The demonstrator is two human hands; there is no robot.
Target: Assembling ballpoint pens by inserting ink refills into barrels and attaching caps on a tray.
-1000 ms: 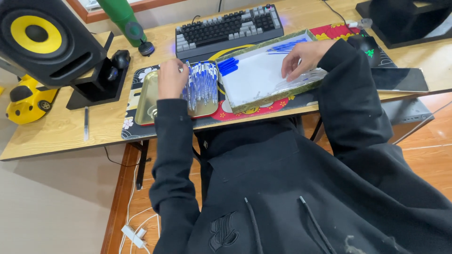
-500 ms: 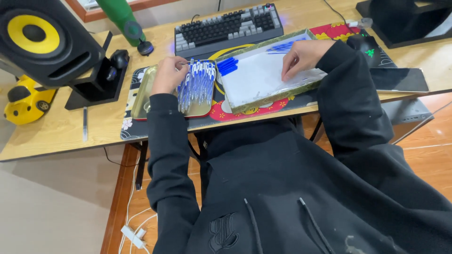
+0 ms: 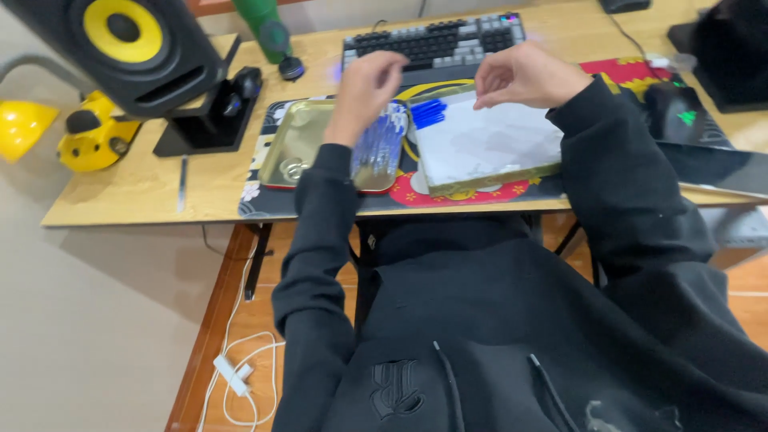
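Observation:
My left hand (image 3: 364, 90) is raised above a gold metal tray (image 3: 298, 146) that holds a heap of clear blue pens (image 3: 381, 148). Its fingers are curled, and blur hides whether anything is in them. My right hand (image 3: 528, 76) hovers over the far edge of a white-lined tray (image 3: 490, 146) with its fingertips pinched together. What it pinches, if anything, is too small to see. A small pile of blue pen caps (image 3: 429, 112) lies in the white tray's far left corner, between the two hands.
Both trays sit on a patterned mat (image 3: 472, 196) at the desk's front edge. Behind them are a keyboard (image 3: 432, 40), a green bottle (image 3: 268, 28), a black and yellow speaker (image 3: 128, 40) and a black mouse (image 3: 676, 112). A yellow object (image 3: 96, 132) lies at the far left.
Both hands have lifted off the trays and come closer together above the pens and caps. The camera has shifted nearer to the desk.

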